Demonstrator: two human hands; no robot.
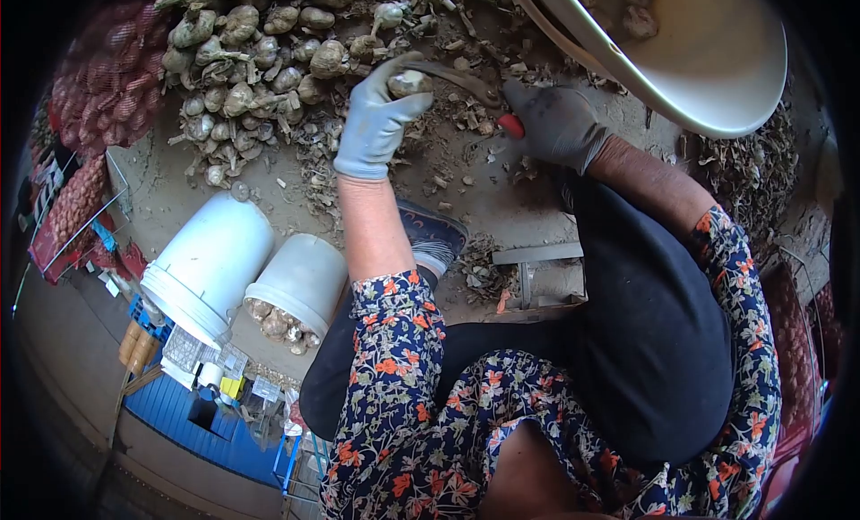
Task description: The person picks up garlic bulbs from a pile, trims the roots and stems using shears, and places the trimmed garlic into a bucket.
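Both my hands wear grey-white work gloves. My left hand (374, 121) is closed around a garlic bulb (410, 84), held in front of the garlic heap (269, 54). A long dry stem (461, 78) runs from the bulb toward my right hand (557, 121). That hand is wrapped round a red-handled tool (511, 125), whose working end is hidden in this view. The stem's far end comes close to my right fingers. Bits of cut stem and dry skin (439, 175) litter the ground below.
A large cream tub (708, 63) with a few bulbs stands at upper right. On the left are a white bucket (215, 256) and a smaller bucket (305, 274) with bulbs at its mouth. Red mesh sacks (107, 81) stand farther left. A low wooden frame (537, 253) sits between my legs.
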